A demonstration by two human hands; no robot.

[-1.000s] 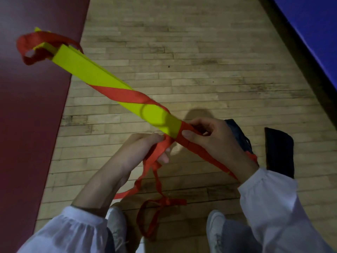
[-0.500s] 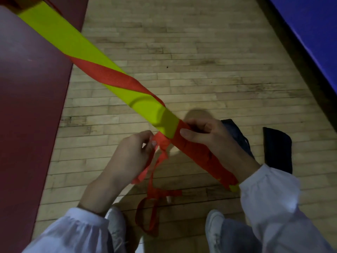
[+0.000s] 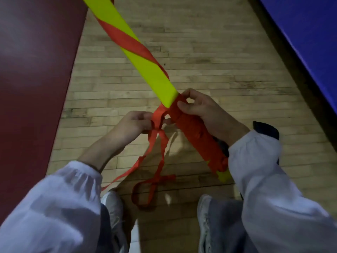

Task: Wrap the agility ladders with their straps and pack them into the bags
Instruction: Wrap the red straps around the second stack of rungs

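- Since the earlier frame, the ladder [image 3: 145, 66] has been tilted steeper and the left hand [image 3: 131, 125] drawn closer to it.
- The ladder is held above the floor [image 3: 218, 52], its near end bound in strap [image 3: 195, 136].
- The strap is pinched by the left hand's fingers just beside the ladder; the wrapped part is gripped by the right hand [image 3: 206, 112], thumb and forefinger pinching the top turn.
- The ladder is judged stiff and light, the strap limp; hold is best kept on the wrapped part.
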